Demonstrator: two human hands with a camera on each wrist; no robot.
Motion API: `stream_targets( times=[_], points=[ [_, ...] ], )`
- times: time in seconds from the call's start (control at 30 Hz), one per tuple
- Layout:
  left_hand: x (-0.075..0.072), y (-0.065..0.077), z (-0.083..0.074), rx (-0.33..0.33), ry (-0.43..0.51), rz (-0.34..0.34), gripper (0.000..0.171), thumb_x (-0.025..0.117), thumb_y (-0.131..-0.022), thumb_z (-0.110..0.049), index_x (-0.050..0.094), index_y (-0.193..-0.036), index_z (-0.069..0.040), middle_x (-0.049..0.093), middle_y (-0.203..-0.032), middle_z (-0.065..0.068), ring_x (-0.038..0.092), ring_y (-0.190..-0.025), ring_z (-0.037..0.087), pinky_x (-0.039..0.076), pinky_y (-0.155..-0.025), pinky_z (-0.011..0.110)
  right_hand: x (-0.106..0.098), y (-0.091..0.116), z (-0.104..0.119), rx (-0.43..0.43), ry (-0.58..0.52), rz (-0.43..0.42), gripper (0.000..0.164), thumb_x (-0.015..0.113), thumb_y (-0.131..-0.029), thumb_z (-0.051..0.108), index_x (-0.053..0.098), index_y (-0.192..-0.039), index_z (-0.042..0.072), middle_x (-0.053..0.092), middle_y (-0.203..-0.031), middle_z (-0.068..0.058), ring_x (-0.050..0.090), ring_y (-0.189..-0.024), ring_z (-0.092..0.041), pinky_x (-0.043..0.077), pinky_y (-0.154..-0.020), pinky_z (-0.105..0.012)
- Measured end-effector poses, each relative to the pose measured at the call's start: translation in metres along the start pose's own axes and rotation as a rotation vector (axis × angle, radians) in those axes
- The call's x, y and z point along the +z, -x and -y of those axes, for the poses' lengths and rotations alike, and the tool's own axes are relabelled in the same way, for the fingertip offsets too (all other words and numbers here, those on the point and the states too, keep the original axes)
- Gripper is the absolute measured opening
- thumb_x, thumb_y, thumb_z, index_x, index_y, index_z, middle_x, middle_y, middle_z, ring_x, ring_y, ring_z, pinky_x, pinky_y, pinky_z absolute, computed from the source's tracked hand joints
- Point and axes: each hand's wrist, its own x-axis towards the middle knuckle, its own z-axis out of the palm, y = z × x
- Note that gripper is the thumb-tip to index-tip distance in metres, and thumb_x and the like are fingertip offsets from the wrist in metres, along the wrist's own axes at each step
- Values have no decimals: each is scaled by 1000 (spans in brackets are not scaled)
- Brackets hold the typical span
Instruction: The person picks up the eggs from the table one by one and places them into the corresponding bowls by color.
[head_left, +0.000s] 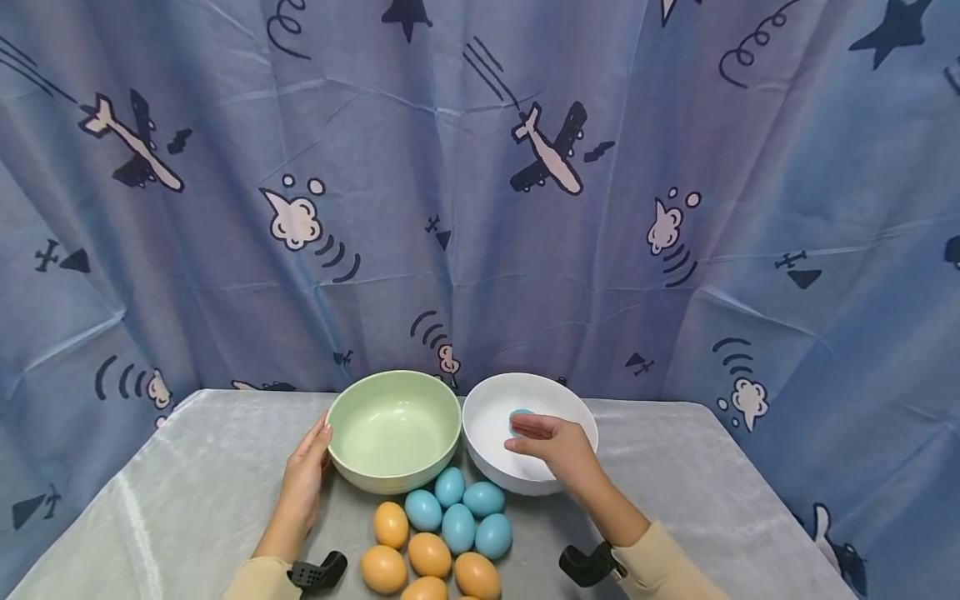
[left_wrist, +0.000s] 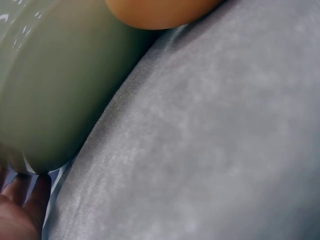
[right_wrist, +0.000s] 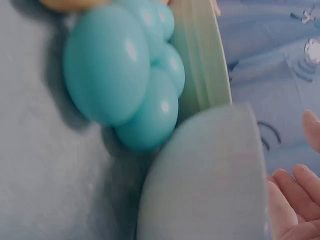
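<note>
My left hand (head_left: 300,483) rests against the left side of a light green bowl (head_left: 393,429), its fingertips right at the outer wall. In the left wrist view, the fingers (left_wrist: 37,197) look fairly straight beside the bowl. Over a white bowl (head_left: 480,421) hovers my right hand (head_left: 558,450), thumb and fingers spread apart. A blue egg (head_left: 517,414) shows in that bowl, partly covered by the right fingers. The right wrist view shows the right hand (right_wrist: 295,205) past the white bowl's rim, with nothing visible between thumb and fingers.
Several blue eggs (head_left: 458,527) lie grouped in front of the two bowls. Several orange eggs (head_left: 430,555) lie nearer, some cut off by the frame's bottom. A grey cloth (head_left: 202,492) covers the table. Behind it hangs a blue patterned curtain (head_left: 465,250).
</note>
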Motion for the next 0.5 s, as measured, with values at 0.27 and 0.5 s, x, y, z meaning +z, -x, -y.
stream_targets(
  times=[0.27,0.5],
  points=[
    [1,0,-1,0,2,-2,63,40,-107,-44,21,-160,-16,18,-167,-1,23,-153,22,21,-125,43,-2,33,8,-13,-55,80,49,82,-81,14,67,-125,-2,69,-125,-18,63,-123,-28,56,-93,-23],
    [1,-1,-1,3,6,-3,62,40,-107,-44,21,-160,-17,18,-167,-1,23,-153,21,21,-125,42,-3,50,5,-59,-107,189,51,81,-82,10,63,-126,-9,67,-126,-23,65,-120,-25,55,-91,-19]
  ],
)
